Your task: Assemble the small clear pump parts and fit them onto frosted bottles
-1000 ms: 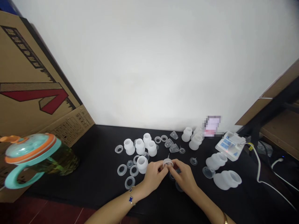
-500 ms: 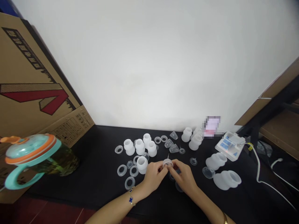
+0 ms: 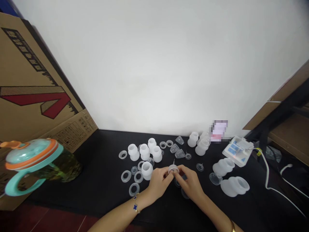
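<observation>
Translucent white plastic ring (image 3: 173, 167) pinched between left hand (image 3: 158, 183) and right hand (image 3: 190, 182)
Both grip its near side over the black tabletop (image 3: 101, 174); ring and hands sit where they did half a second ago.

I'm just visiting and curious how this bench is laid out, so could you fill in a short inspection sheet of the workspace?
Surface: black tabletop.
Work pieces: white open-mouthed bottles, loose rings, clear domed caps.
Clutter: lidded jug with greenish contents.
Hands: left hand and right hand together hold a pale ring with a thin spike.
Cables: white cable with yellow tag at the white box.
Surroundings: cardboard box left, pale wall behind.
</observation>
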`<action>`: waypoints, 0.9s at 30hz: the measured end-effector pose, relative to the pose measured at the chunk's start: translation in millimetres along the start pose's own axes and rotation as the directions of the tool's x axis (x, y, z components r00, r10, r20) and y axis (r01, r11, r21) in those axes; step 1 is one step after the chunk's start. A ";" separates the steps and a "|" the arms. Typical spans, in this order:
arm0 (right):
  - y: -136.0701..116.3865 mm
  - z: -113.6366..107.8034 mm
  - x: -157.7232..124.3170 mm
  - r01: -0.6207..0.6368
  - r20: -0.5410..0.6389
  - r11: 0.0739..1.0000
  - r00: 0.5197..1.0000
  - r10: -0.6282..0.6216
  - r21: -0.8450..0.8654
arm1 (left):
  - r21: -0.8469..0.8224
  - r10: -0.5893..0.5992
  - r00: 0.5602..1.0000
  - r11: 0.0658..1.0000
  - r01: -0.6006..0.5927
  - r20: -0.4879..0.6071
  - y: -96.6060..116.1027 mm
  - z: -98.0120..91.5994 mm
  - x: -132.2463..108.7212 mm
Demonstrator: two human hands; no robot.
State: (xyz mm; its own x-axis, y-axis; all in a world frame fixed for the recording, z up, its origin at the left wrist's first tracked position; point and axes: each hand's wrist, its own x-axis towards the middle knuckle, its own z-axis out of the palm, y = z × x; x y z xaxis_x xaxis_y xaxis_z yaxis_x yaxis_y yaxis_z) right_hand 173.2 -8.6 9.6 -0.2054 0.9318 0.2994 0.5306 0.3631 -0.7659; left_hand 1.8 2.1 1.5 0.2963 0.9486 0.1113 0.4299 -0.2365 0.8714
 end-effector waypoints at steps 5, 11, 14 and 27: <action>-0.5 -0.2 -0.3 -0.003 -0.004 1.000 1.000 0.003 -0.004 | -0.001 0.012 1.000 1.000 -0.012 0.000 1.0 -0.2 -0.7; -1.6 -0.3 -1.2 -0.015 -0.006 1.000 1.000 0.015 -0.007 | -0.004 0.026 1.000 1.000 -0.025 0.002 2.6 -1.1 -1.0; -1.7 -0.4 -1.6 -0.019 0.005 1.000 1.000 0.019 0.000 | -0.007 0.024 1.000 1.000 -0.024 0.002 2.6 -1.0 -0.7; 2.3 2.0 -1.1 -0.012 -0.004 1.000 1.000 0.012 -0.017 | 0.002 0.014 1.000 1.000 -0.014 0.007 4.0 -1.8 -1.4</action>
State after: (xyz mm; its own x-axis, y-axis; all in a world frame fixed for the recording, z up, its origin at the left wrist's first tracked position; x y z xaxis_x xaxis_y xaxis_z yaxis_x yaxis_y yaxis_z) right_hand 173.0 -8.8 6.3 -0.1957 0.9359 0.2928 0.5470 0.3520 -0.7596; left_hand 1.5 0.2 5.7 0.3083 0.9436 0.1205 0.4270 -0.2504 0.8689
